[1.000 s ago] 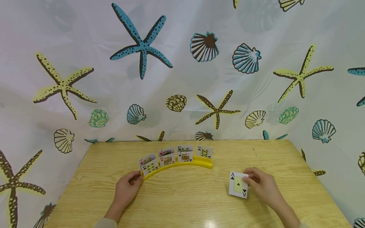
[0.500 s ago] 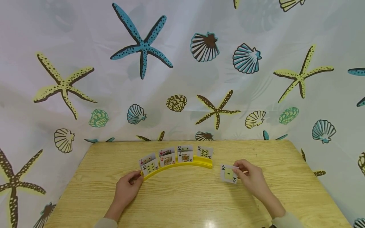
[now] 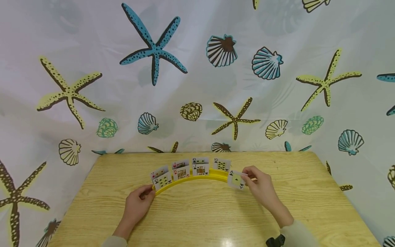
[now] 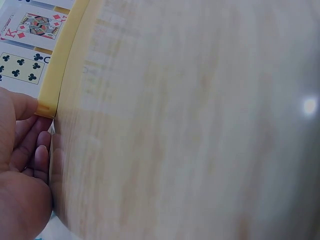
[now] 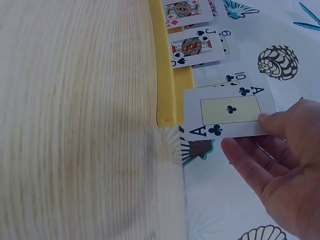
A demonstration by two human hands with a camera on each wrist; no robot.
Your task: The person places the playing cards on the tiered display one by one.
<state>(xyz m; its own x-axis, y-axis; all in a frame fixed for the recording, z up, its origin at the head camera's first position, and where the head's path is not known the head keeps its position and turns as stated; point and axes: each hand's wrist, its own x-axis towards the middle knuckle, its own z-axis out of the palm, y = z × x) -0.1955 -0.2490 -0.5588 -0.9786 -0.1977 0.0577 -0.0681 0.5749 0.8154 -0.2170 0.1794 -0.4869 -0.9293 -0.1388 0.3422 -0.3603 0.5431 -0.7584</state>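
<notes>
A curved yellow playing card holder stands on the table with several cards upright in two rows. My left hand grips its left end, thumb right beside the six of clubs. Between thumb and fingers, my right hand pinches an ace of clubs by its right edge. The ace is tilted and overlaps the holder's right end in the head view. Behind it the ten of clubs stands in the back row, partly hidden by the ace in the right wrist view.
A king of diamonds and a jack of spades stand in the front row, with other cards behind them. The wooden table meets a white curtain printed with shells and starfish along its back and sides.
My right hand has carried the ace of clubs leftward and away from me, up to the holder's right end. The left hand and the holder have stayed in place.
</notes>
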